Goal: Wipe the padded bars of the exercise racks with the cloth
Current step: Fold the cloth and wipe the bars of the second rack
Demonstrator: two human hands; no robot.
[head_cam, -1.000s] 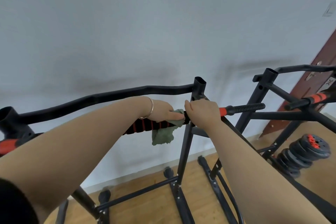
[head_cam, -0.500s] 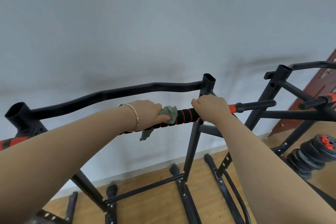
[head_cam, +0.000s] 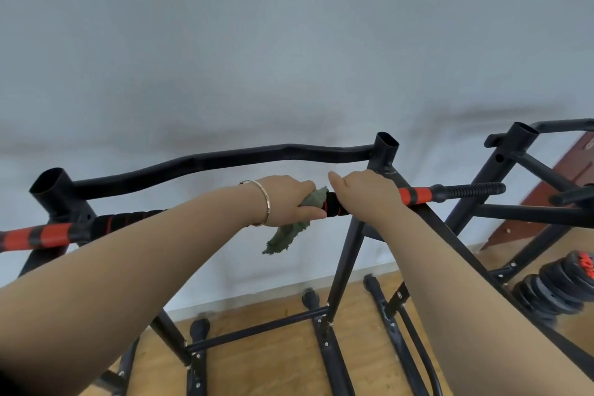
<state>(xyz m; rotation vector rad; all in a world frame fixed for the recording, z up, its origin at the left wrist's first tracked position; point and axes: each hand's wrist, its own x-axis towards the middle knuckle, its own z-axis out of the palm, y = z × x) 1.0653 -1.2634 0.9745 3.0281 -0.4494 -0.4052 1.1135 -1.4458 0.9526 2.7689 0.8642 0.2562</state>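
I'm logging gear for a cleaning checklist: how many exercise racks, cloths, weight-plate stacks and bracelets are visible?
exercise racks: 2
cloth: 1
weight-plate stack: 1
bracelet: 1
Total: 5

fuzzy cloth (head_cam: pixel 289 235), matt metal rack (head_cam: pixel 345 267)

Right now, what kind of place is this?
Probably a home gym or exercise room: a black exercise rack with a padded bar, a second rack beside it, and stacked weight plates on the wooden floor.
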